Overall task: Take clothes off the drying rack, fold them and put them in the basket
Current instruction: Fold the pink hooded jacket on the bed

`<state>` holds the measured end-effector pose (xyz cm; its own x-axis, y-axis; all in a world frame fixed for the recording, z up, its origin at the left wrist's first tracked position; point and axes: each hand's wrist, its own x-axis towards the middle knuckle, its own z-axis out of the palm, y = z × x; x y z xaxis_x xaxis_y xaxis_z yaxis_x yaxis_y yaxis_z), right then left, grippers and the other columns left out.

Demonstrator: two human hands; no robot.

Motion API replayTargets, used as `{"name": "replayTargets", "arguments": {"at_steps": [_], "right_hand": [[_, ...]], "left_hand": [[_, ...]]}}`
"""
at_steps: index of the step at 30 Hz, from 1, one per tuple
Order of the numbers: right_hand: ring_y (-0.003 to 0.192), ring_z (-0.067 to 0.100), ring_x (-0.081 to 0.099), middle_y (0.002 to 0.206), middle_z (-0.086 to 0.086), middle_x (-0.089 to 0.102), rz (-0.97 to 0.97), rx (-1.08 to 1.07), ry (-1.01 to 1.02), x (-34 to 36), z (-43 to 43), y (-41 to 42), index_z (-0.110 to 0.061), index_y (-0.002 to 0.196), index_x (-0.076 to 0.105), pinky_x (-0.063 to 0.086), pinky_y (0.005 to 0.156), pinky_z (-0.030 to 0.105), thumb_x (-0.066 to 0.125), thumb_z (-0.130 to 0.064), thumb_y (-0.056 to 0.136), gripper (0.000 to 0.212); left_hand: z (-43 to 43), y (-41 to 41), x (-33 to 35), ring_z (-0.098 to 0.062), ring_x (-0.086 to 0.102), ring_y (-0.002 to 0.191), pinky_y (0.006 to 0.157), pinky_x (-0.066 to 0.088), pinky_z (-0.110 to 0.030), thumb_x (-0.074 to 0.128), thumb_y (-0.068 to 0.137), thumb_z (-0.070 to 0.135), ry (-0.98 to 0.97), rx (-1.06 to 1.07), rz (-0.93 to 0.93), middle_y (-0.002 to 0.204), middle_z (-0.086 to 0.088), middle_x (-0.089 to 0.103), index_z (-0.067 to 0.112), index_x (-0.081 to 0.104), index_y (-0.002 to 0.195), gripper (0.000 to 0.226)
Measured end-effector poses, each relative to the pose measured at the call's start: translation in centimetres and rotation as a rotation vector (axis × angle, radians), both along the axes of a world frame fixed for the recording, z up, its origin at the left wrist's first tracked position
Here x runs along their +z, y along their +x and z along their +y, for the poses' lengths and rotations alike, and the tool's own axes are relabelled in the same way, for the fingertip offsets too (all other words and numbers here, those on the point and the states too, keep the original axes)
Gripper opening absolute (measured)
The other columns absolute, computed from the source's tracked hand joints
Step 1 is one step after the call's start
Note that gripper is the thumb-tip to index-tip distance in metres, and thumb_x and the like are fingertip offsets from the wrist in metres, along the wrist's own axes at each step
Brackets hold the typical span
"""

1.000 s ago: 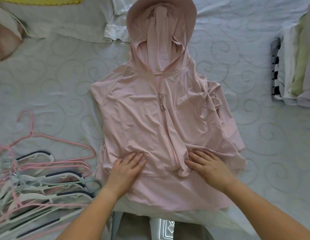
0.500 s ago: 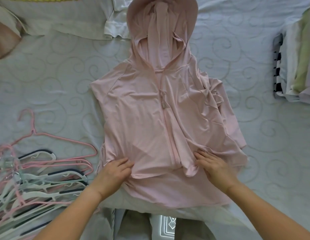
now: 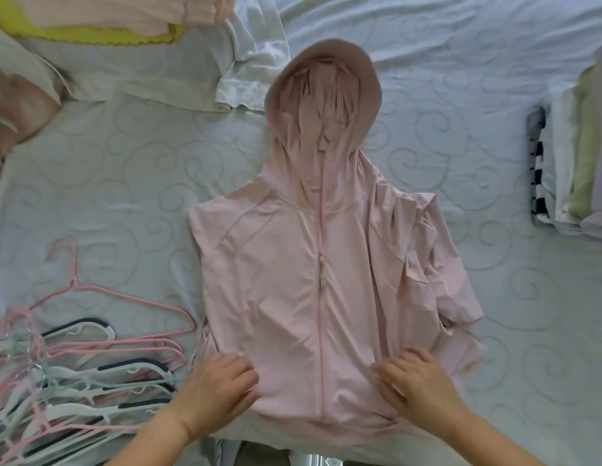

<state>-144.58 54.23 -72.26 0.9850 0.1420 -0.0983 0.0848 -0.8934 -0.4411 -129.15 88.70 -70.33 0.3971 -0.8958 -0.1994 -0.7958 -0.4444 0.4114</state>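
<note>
Wide shot first: a pale quilted bedcover (image 3: 124, 196) fills the frame, soft and slightly rumpled, stitched all over with curling swirls. Dead centre on it lies the hoodie (image 3: 279, 297), thin, smooth pale-pink fabric, front up and zipped, its body pulled fairly flat. The rounded hood (image 3: 323, 95) points to the top of the frame, its lining gathered in long vertical pleats. One sleeve (image 3: 437, 264) is folded in along the right side, creased and bunched.

Lower left, a tangled heap of hangers (image 3: 74, 381): thin pink wire-shaped ones on top, chunkier white and mint plastic ones with dark pads beneath. At the right edge is a neat folded stack (image 3: 575, 169), with white, pale green and lilac layers and a black-and-white striped piece (image 3: 538, 176) at its side. Upper centre, a white garment (image 3: 252, 62) lies crumpled just beside the hood. Upper left, a bright yellow cloth (image 3: 101, 35) with a scalloped edge shows under ribbed pink fabric.

Now the hands, both at the hoodie's lower part. The left hand (image 3: 218, 388) lies on its left edge with fingers bent; whether it pinches cloth, I cannot tell. The right hand (image 3: 417, 385) rests palm-down, fingers relaxed and spread.

Smallest bits: a slim zip pull (image 3: 322, 280) at mid-chest and a tiny tab (image 3: 314, 189) at the collar, too small to read.
</note>
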Motion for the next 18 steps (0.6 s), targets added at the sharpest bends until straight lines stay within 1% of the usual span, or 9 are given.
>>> {"name": "replayTargets", "arguments": {"at_steps": [3, 6, 8, 10, 12, 13, 15, 16, 18], "right_hand": [[0.07, 0.012, 0.063, 0.08, -0.013, 0.068, -0.095, -0.144, -0.007, -0.1, 1.1, 6.7, -0.026, 0.088, 0.072, 0.039, 0.086, 0.029, 0.04, -0.043, 0.098, 0.038], [0.07, 0.014, 0.064, 0.077, -0.011, 0.067, -0.101, -0.257, -0.012, -0.9, 2.3, 13.3, -0.024, 0.087, 0.071, 0.039, 0.084, 0.029, 0.049, -0.047, 0.091, 0.032], [0.067, 0.013, 0.063, 0.072, -0.011, 0.064, -0.094, -0.308, -0.008, -1.6, 3.1, 16.8, -0.023, 0.083, 0.071, 0.038, 0.082, 0.03, 0.052, -0.05, 0.084, 0.032], [0.062, 0.013, 0.061, 0.066, -0.01, 0.061, -0.035, -0.329, -0.062, -2.3, 3.8, 19.0, -0.022, 0.076, 0.067, 0.036, 0.083, 0.031, 0.051, -0.054, 0.079, 0.036], [0.061, 0.019, 0.06, 0.063, -0.005, 0.059, 0.083, -0.336, -0.164, -3.1, 4.1, 19.9, -0.02, 0.07, 0.06, 0.033, 0.084, 0.036, 0.054, -0.055, 0.076, 0.037], [0.061, 0.022, 0.059, 0.063, -0.003, 0.058, 0.137, -0.337, -0.209, -3.4, 4.2, 20.1, -0.019, 0.068, 0.058, 0.033, 0.083, 0.038, 0.061, -0.053, 0.073, 0.034], [0.059, 0.024, 0.058, 0.062, -0.001, 0.055, 0.177, -0.33, -0.262, -3.9, 4.4, 20.0, -0.018, 0.065, 0.056, 0.032, 0.084, 0.041, 0.077, -0.043, 0.064, 0.033], [0.058, 0.023, 0.057, 0.06, -0.001, 0.054, 0.16, -0.321, -0.273, -4.0, 4.4, 19.9, -0.018, 0.064, 0.057, 0.033, 0.087, 0.043, 0.081, -0.038, 0.062, 0.031], [0.055, 0.022, 0.055, 0.056, -0.003, 0.051, 0.092, -0.316, -0.283, -3.7, 4.3, 20.1, -0.018, 0.062, 0.056, 0.033, 0.092, 0.045, 0.077, -0.025, 0.065, 0.023]], "left_hand": [[-5.0, 2.1, -0.5, -0.018, 0.06, 0.094, 0.083, 0.037, -0.027, 0.048, 0.091, 0.047, -0.012, 0.156, -0.025, 0.107, 0.003, 0.062, 0.021, 0.064, 0.105, 0.033], [-9.9, 5.0, -1.4, -0.025, 0.057, 0.118, 0.101, 0.038, -0.038, 0.041, 0.083, 0.061, 0.185, 0.322, 0.001, 0.129, -0.004, 0.059, 0.016, 0.056, 0.128, 0.065], [-12.8, 6.7, -1.7, -0.028, 0.051, 0.127, 0.102, 0.041, -0.049, 0.035, 0.075, 0.068, 0.324, 0.386, 0.021, 0.139, -0.007, 0.053, 0.013, 0.05, 0.136, 0.083], [-15.0, 7.7, -2.5, -0.029, 0.028, 0.143, 0.11, 0.024, -0.056, 0.038, 0.075, 0.069, 0.398, 0.418, 0.054, 0.155, -0.007, 0.029, 0.015, 0.033, 0.147, 0.09], [-16.1, 7.9, -3.5, -0.027, 0.006, 0.148, 0.112, 0.011, -0.061, 0.047, 0.076, 0.067, 0.423, 0.443, 0.046, 0.16, -0.001, 0.004, 0.019, 0.018, 0.152, 0.095], [-16.4, 7.9, -3.8, -0.027, 0.0, 0.148, 0.111, 0.009, -0.063, 0.05, 0.075, 0.068, 0.424, 0.454, 0.028, 0.159, 0.001, -0.004, 0.02, 0.015, 0.153, 0.098], [-16.7, 7.9, -4.3, -0.026, -0.022, 0.142, 0.11, -0.001, -0.065, 0.051, 0.075, 0.071, 0.482, 0.444, 0.072, 0.151, 0.002, -0.028, 0.022, -0.01, 0.151, 0.109], [-16.9, 7.9, -4.6, -0.027, -0.031, 0.138, 0.109, -0.005, -0.064, 0.051, 0.076, 0.072, 0.515, 0.443, 0.105, 0.147, 0.001, -0.036, 0.023, -0.022, 0.146, 0.113], [-17.5, 8.3, -4.2, -0.032, -0.035, 0.137, 0.108, -0.005, -0.066, 0.053, 0.075, 0.072, 0.567, 0.433, 0.125, 0.144, -0.001, -0.043, 0.023, -0.031, 0.142, 0.118]]}}
